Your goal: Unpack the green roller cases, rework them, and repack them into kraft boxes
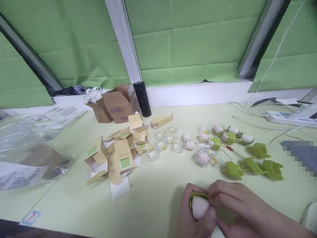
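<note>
Both my hands meet at the bottom middle of the pale green table (pixel 158 198). My left hand (pixel 192 219) is wrapped round a pale pink sponge (pixel 199 207) set in a green holder (pixel 198 196). My right hand (pixel 237 205) pinches the top edge of that green holder with its fingers closed. Beyond my hands lie several more green holders (pixel 257 165), some with pink sponges (pixel 230 136) fitted, and several small clear plastic cups (pixel 163 142).
A heap of opened small cardboard boxes (pixel 119 155) lies left of centre. A brown carton (pixel 116 105) and a black cylinder (pixel 142 98) stand at the back. A clear plastic bag (pixel 27 155) lies at the left, a white power strip (pixel 289 116) with cables at the right.
</note>
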The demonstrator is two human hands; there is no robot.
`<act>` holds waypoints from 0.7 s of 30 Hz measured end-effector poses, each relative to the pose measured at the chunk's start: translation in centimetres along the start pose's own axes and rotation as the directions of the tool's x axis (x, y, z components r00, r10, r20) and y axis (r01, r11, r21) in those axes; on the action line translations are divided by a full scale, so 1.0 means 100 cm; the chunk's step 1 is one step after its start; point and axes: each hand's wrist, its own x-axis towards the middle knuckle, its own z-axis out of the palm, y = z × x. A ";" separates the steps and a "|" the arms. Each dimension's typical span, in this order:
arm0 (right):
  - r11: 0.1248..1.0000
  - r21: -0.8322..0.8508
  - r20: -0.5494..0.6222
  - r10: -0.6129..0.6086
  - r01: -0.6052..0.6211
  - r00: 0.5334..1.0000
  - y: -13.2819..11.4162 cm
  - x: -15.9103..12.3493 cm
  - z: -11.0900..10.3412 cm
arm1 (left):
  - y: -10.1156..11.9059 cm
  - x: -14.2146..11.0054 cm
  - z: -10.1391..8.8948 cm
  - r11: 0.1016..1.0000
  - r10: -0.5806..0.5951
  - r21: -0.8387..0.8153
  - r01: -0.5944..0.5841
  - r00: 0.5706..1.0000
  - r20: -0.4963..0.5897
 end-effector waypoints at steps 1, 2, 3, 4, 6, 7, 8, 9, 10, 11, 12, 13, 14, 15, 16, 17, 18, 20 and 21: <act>0.999 -0.029 -0.019 -0.026 0.026 0.999 -0.001 0.001 0.002 | 0.000 0.000 0.001 0.999 0.041 0.009 -0.041 0.999 -0.002; 0.997 -0.055 -0.041 -0.056 0.054 0.998 -0.003 0.002 0.004 | 0.000 0.000 0.001 0.998 0.062 0.018 -0.062 0.998 -0.004; 0.995 -0.073 -0.067 -0.080 0.075 0.994 -0.004 0.003 0.005 | 0.000 0.000 0.001 0.998 0.061 0.026 -0.061 0.998 0.000; 0.993 -0.079 -0.090 -0.093 0.086 0.992 -0.005 0.004 0.006 | 0.000 0.000 0.001 0.998 0.045 0.032 -0.045 0.999 0.003; 0.994 -0.072 -0.135 -0.087 0.077 0.987 -0.007 0.005 0.008 | 0.002 -0.001 0.002 1.000 -0.007 0.024 0.007 1.000 0.000; 0.996 -0.062 -0.149 -0.073 0.065 0.986 -0.008 0.006 0.008 | 0.004 -0.001 0.003 0.999 -0.034 0.014 0.034 0.999 -0.005; 0.997 -0.054 -0.154 -0.058 0.051 0.986 -0.008 0.006 0.008 | 0.005 -0.001 0.004 0.998 -0.056 0.004 0.056 0.998 -0.007; 0.998 -0.050 -0.152 -0.045 0.038 0.987 -0.009 0.006 0.008 | 0.007 -0.001 0.005 0.998 -0.070 0.000 0.070 0.997 -0.010; 0.998 -0.049 -0.150 -0.036 0.029 0.988 -0.009 0.005 0.008 | 0.008 -0.001 0.006 0.997 -0.079 0.005 0.079 0.997 -0.014; 0.999 -0.049 -0.147 -0.025 0.018 0.989 -0.009 0.005 0.008 | 0.010 -0.001 0.007 0.996 -0.084 0.014 0.084 0.996 -0.019; 0.999 -0.046 -0.145 -0.014 0.007 0.989 -0.010 0.005 0.007 | 0.011 -0.001 0.008 0.996 -0.088 0.027 0.088 0.996 -0.024; 0.999 -0.044 -0.147 -0.003 -0.003 0.989 -0.010 0.005 0.007 | 0.013 -0.001 0.008 0.995 -0.092 0.041 0.093 0.995 -0.028; 0.999 -0.042 -0.155 0.008 -0.014 0.988 -0.010 0.004 0.006 | 0.014 -0.001 0.008 0.994 -0.098 0.055 0.099 0.995 -0.027; 0.999 -0.039 -0.166 0.018 -0.025 0.986 -0.010 0.004 0.006 | 0.015 0.000 0.008 0.992 -0.109 0.061 0.110 0.994 -0.020; 0.999 -0.034 -0.172 0.028 -0.034 0.985 -0.010 0.003 0.006 | 0.015 0.000 0.007 0.991 -0.122 0.056 0.122 0.993 -0.005; 0.999 -0.028 -0.173 0.036 -0.042 0.984 -0.010 0.002 0.006 | 0.015 0.000 0.006 0.990 -0.133 0.043 0.132 0.991 0.021; 0.999 -0.020 -0.169 0.044 -0.049 0.985 -0.010 0.001 0.007 | 0.015 0.000 0.005 0.990 -0.143 0.023 0.142 0.988 0.057; 0.998 0.009 -0.146 0.070 -0.069 0.987 -0.008 -0.001 0.008 | 0.014 -0.001 0.001 0.987 -0.155 -0.031 0.160 0.979 0.130; 0.997 0.025 -0.131 0.081 -0.079 0.988 -0.008 -0.002 0.008 | 0.013 -0.001 -0.001 0.985 -0.157 -0.053 0.167 0.975 0.160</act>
